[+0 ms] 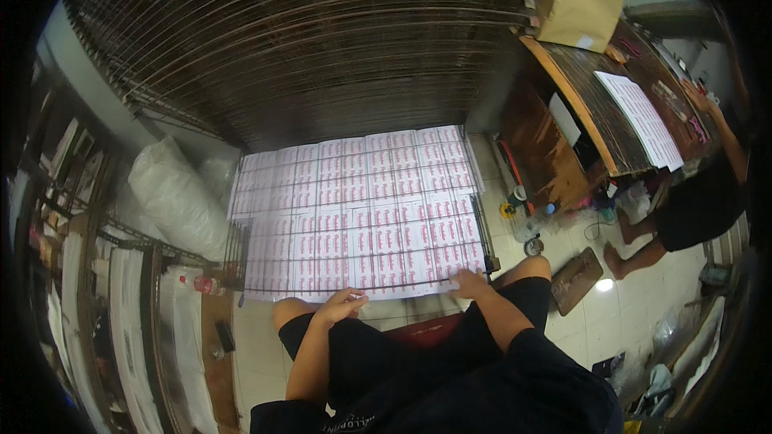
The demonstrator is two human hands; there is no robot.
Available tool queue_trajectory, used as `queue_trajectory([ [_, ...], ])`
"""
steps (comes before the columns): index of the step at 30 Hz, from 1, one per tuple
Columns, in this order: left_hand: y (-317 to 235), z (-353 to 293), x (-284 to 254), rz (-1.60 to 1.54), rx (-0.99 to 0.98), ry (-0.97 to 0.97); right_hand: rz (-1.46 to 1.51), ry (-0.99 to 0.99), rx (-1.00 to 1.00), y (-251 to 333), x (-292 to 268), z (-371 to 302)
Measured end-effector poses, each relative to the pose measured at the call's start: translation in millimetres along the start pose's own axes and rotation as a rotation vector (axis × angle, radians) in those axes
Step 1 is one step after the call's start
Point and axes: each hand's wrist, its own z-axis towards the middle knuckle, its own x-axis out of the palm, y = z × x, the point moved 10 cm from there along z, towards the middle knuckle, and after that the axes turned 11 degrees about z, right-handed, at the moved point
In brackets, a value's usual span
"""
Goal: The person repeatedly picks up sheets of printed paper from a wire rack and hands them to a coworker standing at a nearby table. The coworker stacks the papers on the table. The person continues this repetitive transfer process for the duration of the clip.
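Overhead, a stack of dark wire racks (pixel 305 32) filled the far half of the view. Near it, a large printed sheet (pixel 362 209) of pink-and-white labels lay flat on one wire rack (pixel 238 257). Left hand (pixel 344 304) gripped the sheet's near edge, fingers curled; right hand (pixel 470 283) pressed on the same edge, fingers spread flat.

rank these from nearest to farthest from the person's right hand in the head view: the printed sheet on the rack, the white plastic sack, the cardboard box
From the right hand:
1. Printed sheet, touched at its near edge.
2. White plastic sack, far left, beside the rack.
3. Cardboard box, top right, on the wooden table.
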Motion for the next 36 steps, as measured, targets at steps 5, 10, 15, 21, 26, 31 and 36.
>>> queue_trajectory([
  [5,0,12,11,-0.012,0.012,0.011,0.847,-1.085,-0.278,-124,-164,-79],
  [10,2,14,7,0.026,0.024,-0.031,1.732,-2.023,-0.400,-287,-274,-296],
  [15,9,27,2,0.096,0.026,-0.088,2.050,-1.916,-0.834,-331,-340,-410],
  [21,26,37,0,0.143,0.034,-0.103,2.412,-1.583,-0.870,-278,-396,-403],
  [26,36,39,-6,0.212,0.041,-0.138,2.050,-1.324,-0.788,-255,-419,-383],
  [31,9,17,-4,0.316,0.051,-0.175,1.862,-1.377,-0.548,-265,-417,-373],
  [36,-5,5,-6,0.351,0.072,-0.217,1.616,-1.601,-0.372,-267,-417,-382],
])
